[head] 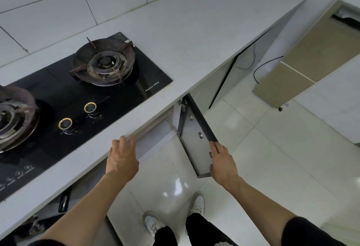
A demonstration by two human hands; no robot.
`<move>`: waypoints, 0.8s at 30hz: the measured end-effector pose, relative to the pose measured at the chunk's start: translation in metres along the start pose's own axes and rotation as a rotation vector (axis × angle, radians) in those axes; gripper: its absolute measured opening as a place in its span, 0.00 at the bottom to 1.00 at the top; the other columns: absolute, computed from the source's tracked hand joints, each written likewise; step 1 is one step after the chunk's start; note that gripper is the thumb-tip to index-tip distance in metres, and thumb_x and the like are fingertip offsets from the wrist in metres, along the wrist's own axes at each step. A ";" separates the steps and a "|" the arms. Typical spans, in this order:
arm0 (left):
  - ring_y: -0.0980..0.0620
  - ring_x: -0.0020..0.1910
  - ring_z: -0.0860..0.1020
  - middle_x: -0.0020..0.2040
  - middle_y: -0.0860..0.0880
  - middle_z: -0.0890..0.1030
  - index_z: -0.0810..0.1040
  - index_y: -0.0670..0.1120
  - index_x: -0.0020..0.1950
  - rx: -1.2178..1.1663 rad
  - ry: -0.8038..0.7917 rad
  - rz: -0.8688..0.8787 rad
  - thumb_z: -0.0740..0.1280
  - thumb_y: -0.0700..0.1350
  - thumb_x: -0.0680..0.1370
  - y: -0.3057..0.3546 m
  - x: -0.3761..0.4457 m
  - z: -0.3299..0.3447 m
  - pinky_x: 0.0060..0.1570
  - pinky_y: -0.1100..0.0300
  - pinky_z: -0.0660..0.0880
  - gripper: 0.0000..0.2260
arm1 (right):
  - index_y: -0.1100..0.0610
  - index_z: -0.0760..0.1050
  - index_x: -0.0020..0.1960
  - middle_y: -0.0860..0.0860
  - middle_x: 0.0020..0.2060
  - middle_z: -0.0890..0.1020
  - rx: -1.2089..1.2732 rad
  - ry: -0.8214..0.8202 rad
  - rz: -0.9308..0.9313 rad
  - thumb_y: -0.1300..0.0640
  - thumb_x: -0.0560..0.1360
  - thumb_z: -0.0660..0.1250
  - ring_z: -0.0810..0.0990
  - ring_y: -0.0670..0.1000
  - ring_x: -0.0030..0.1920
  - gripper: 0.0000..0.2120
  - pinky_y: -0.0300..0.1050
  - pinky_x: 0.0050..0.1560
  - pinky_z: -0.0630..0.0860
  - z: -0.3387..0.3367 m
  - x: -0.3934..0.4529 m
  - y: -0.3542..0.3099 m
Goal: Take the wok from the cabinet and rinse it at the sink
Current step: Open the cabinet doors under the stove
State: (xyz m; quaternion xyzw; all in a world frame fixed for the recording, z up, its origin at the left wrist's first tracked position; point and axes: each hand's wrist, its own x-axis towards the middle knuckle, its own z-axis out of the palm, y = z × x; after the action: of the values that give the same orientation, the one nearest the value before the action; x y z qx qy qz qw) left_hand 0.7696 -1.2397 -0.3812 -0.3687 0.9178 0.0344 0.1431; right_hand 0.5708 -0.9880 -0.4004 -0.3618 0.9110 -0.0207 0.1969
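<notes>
Under-counter cabinet door [196, 138] in right hand [222, 164]

cabinet interior [155, 128]: hidden under countertop | left burner [13, 117]: cut by frame edge

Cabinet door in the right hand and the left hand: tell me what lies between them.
In the head view, only bare glossy floor tile shows between the left hand at the counter edge and the open cabinet door that the right hand grips.
</notes>
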 end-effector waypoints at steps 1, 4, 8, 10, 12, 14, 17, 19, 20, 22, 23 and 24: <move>0.46 0.56 0.67 0.62 0.45 0.66 0.59 0.48 0.70 -0.002 0.003 -0.011 0.66 0.46 0.74 0.002 0.001 -0.002 0.54 0.57 0.74 0.27 | 0.58 0.50 0.78 0.54 0.74 0.61 0.008 0.000 0.021 0.60 0.72 0.70 0.65 0.53 0.69 0.42 0.44 0.63 0.71 -0.002 0.002 0.001; 0.49 0.51 0.64 0.59 0.46 0.67 0.65 0.48 0.67 0.011 0.018 -0.029 0.65 0.46 0.75 0.004 0.002 -0.004 0.49 0.59 0.73 0.21 | 0.59 0.44 0.79 0.55 0.76 0.57 -0.020 -0.022 0.065 0.53 0.75 0.68 0.61 0.54 0.72 0.43 0.44 0.67 0.66 -0.004 0.008 0.007; 0.47 0.54 0.66 0.62 0.44 0.67 0.54 0.49 0.73 -0.031 0.006 -0.033 0.66 0.45 0.74 0.005 0.000 -0.004 0.51 0.57 0.75 0.31 | 0.58 0.43 0.78 0.57 0.77 0.53 -0.077 -0.047 0.093 0.50 0.75 0.67 0.55 0.56 0.76 0.44 0.48 0.71 0.64 -0.003 0.017 0.021; 0.48 0.55 0.66 0.63 0.45 0.66 0.55 0.48 0.73 -0.032 0.000 -0.049 0.66 0.45 0.74 0.006 0.001 -0.005 0.51 0.58 0.74 0.32 | 0.56 0.43 0.78 0.56 0.78 0.50 -0.086 -0.087 0.117 0.49 0.75 0.66 0.50 0.57 0.77 0.43 0.52 0.70 0.66 -0.005 0.021 0.028; 0.48 0.55 0.65 0.63 0.46 0.66 0.57 0.47 0.71 -0.044 -0.007 -0.069 0.66 0.44 0.73 0.008 0.002 -0.008 0.50 0.59 0.74 0.30 | 0.54 0.44 0.79 0.56 0.78 0.47 -0.087 -0.128 0.149 0.48 0.76 0.65 0.46 0.58 0.78 0.41 0.56 0.69 0.65 -0.008 0.026 0.033; 0.48 0.55 0.65 0.63 0.46 0.66 0.57 0.47 0.71 -0.051 -0.018 -0.078 0.66 0.43 0.73 0.008 0.003 -0.008 0.50 0.59 0.75 0.30 | 0.54 0.45 0.78 0.56 0.78 0.49 -0.074 -0.149 0.178 0.47 0.77 0.64 0.47 0.58 0.78 0.39 0.57 0.69 0.66 -0.010 0.032 0.039; 0.48 0.56 0.65 0.64 0.46 0.65 0.56 0.47 0.72 -0.055 -0.023 -0.072 0.67 0.42 0.72 0.007 0.004 -0.007 0.50 0.59 0.75 0.31 | 0.55 0.49 0.78 0.58 0.77 0.52 0.023 -0.150 0.204 0.48 0.77 0.65 0.54 0.59 0.76 0.37 0.57 0.68 0.67 -0.012 0.037 0.048; 0.47 0.56 0.65 0.64 0.46 0.65 0.56 0.47 0.72 -0.048 -0.027 -0.075 0.67 0.43 0.72 0.006 0.004 -0.007 0.50 0.59 0.75 0.32 | 0.56 0.51 0.77 0.58 0.77 0.54 0.026 -0.110 0.183 0.48 0.77 0.65 0.54 0.58 0.76 0.36 0.57 0.69 0.67 -0.013 0.040 0.053; 0.48 0.56 0.65 0.64 0.46 0.65 0.56 0.47 0.71 -0.042 -0.029 -0.077 0.68 0.43 0.72 0.006 0.004 -0.007 0.50 0.59 0.75 0.32 | 0.56 0.52 0.77 0.57 0.77 0.55 0.021 -0.095 0.172 0.48 0.77 0.65 0.54 0.58 0.76 0.35 0.56 0.69 0.67 -0.014 0.041 0.054; 0.48 0.55 0.65 0.63 0.46 0.66 0.56 0.47 0.72 -0.027 -0.029 -0.074 0.68 0.44 0.72 0.007 0.004 -0.008 0.50 0.60 0.75 0.32 | 0.55 0.52 0.78 0.57 0.77 0.55 0.028 -0.084 0.162 0.48 0.77 0.65 0.53 0.58 0.77 0.35 0.56 0.70 0.65 -0.016 0.043 0.053; 0.48 0.55 0.65 0.63 0.46 0.66 0.56 0.47 0.72 -0.024 -0.029 -0.073 0.67 0.44 0.72 0.008 0.005 -0.008 0.50 0.60 0.75 0.32 | 0.55 0.51 0.78 0.58 0.77 0.54 0.034 -0.081 0.160 0.47 0.78 0.65 0.53 0.58 0.77 0.36 0.56 0.72 0.64 -0.018 0.044 0.051; 0.48 0.55 0.65 0.64 0.46 0.65 0.56 0.47 0.72 -0.026 -0.031 -0.073 0.67 0.44 0.72 0.009 0.005 -0.009 0.50 0.60 0.75 0.32 | 0.55 0.51 0.78 0.58 0.77 0.54 0.038 -0.077 0.158 0.47 0.78 0.65 0.53 0.58 0.77 0.36 0.55 0.72 0.63 -0.020 0.045 0.050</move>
State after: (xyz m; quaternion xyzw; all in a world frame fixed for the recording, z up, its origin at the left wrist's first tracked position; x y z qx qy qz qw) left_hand 0.7584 -1.2379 -0.3746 -0.4031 0.9010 0.0470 0.1536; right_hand 0.5011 -0.9836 -0.4065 -0.2856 0.9279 -0.0082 0.2397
